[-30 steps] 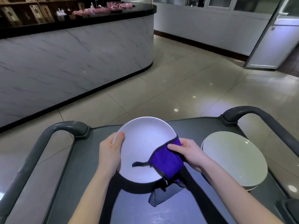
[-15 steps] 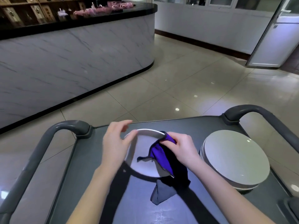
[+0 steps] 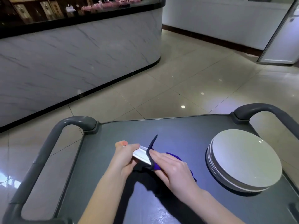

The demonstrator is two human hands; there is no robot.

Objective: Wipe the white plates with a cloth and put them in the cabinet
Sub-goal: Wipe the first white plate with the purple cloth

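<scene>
White round plate, tipped nearly edge-on to the camera, held above the dark grey cart surface, left of centre. Only its rim and a sliver of one face show.

Left hand: fingers curled round the plate's left rim, gripping it.

Right hand: fingers laid straight across the purple cloth with dark edging, pressing it flat to the plate. Thumb out of sight. The cloth folds over the plate's edge, and one dark corner sticks up past the rim.

Stack of white plates sits on the surface well to the right, apart from both hands. How many are in it cannot be told.

Step in hand, by my reading: wiping, at the rim or the turned-over side of this one plate. No cabinet is in view, so putting away is not yet begun and the stack likely awaits its turn.

Next move calls for: a firm left grip while the cloth is drawn round the edge and across the hidden face. The plate is glazed and smooth, so it could slip if the grip loosens. After that, the cloth needs to come free before the plate is carried off.
</scene>
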